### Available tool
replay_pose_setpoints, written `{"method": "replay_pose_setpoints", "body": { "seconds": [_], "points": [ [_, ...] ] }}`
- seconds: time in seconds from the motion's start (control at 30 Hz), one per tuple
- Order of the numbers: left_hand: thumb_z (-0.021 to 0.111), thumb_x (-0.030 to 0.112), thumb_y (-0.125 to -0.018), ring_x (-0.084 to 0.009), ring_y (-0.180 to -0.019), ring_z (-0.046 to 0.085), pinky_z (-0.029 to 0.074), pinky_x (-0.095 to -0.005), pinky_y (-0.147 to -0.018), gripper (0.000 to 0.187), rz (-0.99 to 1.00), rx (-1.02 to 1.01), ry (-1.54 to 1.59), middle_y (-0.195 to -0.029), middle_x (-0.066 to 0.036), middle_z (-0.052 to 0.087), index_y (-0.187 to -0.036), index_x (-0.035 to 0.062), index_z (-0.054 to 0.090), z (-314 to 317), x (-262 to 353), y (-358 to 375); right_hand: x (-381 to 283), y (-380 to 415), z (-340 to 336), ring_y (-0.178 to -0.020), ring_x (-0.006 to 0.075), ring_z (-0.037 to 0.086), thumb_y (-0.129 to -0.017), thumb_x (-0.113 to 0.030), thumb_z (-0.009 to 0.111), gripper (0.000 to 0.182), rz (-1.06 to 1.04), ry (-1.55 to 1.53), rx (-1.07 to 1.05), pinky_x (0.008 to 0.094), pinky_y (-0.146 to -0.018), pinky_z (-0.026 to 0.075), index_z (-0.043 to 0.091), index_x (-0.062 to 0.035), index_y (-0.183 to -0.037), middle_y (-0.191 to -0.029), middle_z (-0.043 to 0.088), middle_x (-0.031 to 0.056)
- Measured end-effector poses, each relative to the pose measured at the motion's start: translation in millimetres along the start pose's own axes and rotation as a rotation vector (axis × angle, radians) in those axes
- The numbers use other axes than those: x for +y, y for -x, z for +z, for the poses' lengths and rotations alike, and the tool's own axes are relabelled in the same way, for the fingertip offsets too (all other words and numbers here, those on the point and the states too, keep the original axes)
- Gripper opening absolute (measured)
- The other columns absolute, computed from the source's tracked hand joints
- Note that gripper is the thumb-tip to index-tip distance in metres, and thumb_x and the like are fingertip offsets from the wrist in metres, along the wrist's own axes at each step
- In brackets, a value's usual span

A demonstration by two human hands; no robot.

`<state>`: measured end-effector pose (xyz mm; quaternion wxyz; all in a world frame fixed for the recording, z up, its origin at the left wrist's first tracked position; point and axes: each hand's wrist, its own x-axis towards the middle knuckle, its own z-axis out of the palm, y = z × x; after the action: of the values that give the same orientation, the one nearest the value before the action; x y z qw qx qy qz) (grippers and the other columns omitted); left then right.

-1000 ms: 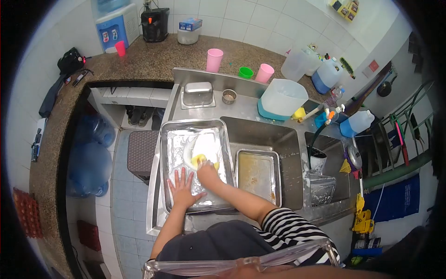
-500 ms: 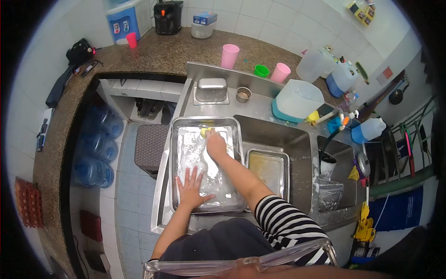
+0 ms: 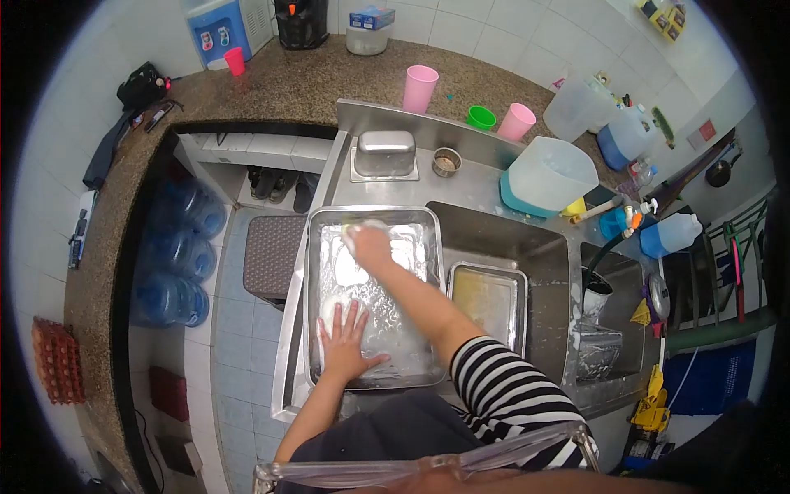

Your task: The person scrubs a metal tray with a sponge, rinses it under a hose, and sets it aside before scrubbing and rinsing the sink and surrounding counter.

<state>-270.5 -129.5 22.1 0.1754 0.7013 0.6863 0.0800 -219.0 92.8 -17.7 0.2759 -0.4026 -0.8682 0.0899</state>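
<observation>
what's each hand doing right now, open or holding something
Left hand: open, fingers spread, resting on the soapy metal tray, holding nothing.
Right hand: closed on a yellow sponge, mostly hidden by the hand.

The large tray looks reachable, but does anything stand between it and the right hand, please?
Only a mostly hidden yellowish sponge, held in the right hand, lies between that hand and the large tray; nothing else visible does.

Left hand (image 3: 343,344) in near part of tray (image 3: 403,339), right hand (image 3: 370,249) beyond it on sponge (image 3: 348,235) in same tray, second tray (image 3: 494,298) inside sink basin (image 3: 547,305) right of both hands, stool (image 3: 276,257) to their left, container (image 3: 387,155) beyond right hand, cups (image 3: 420,89) farther beyond
</observation>
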Motion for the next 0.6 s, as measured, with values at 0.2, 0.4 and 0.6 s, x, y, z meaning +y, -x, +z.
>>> {"method": "replay_pose_setpoints", "body": {
  "seconds": [0.2,0.4,0.6],
  "points": [
    [0.062,0.068,-0.055,-0.0312,-0.134,0.002,-0.002,-0.0612,-0.100,0.101,-0.017,-0.032,-0.016,-0.145,-0.007,0.012,-0.133,0.0121,0.033,1.3,0.0,-1.8,-38.0,34.7,15.1,-0.066,0.0291,0.059,-0.078,-0.028,0.052,0.017,-0.413,-0.030,-0.400,0.0420,-0.060,0.044,0.060,-0.0132,-0.074,-0.065,0.058,0.0100],
    [0.063,0.067,-0.055,-0.0298,-0.134,-0.004,-0.004,-0.0580,-0.102,0.103,-0.059,-0.037,-0.037,-0.146,-0.004,0.007,-0.136,0.0140,0.028,-2.8,5.5,-1.4,8.8,-10.5,-14.7,-0.081,0.0240,0.054,-0.082,-0.028,0.048,0.020,-0.394,0.154,-0.201,0.0406,-0.070,0.039,0.062,-0.0165,-0.089,-0.085,0.057,0.0089],
    [0.065,0.065,-0.054,-0.0335,-0.133,-0.006,-0.005,-0.0549,-0.103,0.107,-0.107,0.061,-0.006,-0.147,-0.005,0.006,-0.137,0.0132,0.024,4.1,6.3,2.2,58.0,40.5,-80.5,-0.090,0.0244,0.052,-0.082,-0.023,0.046,0.020,-0.206,0.494,-0.286,0.0435,-0.076,0.037,0.060,-0.0164,-0.095,-0.095,0.056,0.0097]
  ]
}}
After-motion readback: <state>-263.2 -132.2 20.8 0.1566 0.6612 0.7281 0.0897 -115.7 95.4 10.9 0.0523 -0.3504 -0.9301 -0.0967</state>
